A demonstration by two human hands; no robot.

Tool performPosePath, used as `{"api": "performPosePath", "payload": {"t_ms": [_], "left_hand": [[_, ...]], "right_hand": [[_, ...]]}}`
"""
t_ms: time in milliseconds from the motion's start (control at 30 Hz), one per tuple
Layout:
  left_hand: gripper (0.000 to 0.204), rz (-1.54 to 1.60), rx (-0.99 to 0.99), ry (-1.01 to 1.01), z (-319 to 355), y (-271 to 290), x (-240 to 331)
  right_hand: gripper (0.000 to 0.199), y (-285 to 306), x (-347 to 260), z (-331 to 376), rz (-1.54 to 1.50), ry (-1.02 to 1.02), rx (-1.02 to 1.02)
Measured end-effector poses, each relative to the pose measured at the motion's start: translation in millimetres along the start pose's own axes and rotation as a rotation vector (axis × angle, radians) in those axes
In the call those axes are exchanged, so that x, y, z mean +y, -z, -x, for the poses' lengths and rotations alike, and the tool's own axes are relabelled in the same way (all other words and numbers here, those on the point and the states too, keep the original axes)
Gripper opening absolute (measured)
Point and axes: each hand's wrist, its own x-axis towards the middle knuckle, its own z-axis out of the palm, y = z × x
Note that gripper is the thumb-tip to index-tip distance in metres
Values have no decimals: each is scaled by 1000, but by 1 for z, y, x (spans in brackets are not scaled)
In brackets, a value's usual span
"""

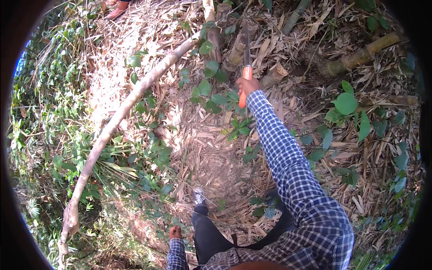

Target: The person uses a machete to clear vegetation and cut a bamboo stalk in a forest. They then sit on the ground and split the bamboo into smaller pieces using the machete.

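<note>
My right hand (247, 84) is stretched far ahead, its fingers wrapped round the orange handle of a machete (247, 49). The narrow dark blade points away from me, toward cut stumps at the far middle. A pale sawn stump (275, 74) stands just right of the handle, and another stump (236, 54) is left of the blade. Low at my left side, my left hand (175, 232) is closed in a fist, with nothing visible in it. Both arms wear blue checked sleeves.
A long pale pole (121, 112) slants across the left side. Thick bamboo stems (369, 54) lie at the far right. Leafy vines (209, 90) and dry bamboo litter (216, 166) cover the ground. Another person's boot (118, 11) shows at the far left. My shoe (199, 196) is below.
</note>
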Motion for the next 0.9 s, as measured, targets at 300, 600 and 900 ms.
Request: {"api": "performPosePath", "payload": {"t_ms": [300, 600, 900], "left_hand": [[26, 100, 253, 708, 70, 59, -55], [27, 54, 169, 760, 89, 29, -48], [27, 168, 125, 717, 41, 39, -6]], "right_hand": [[18, -5, 6, 9, -347, -78, -120], [18, -13, 18, 2, -93, 17, 53], [14, 111, -270, 159, 36, 754, -264]]}}
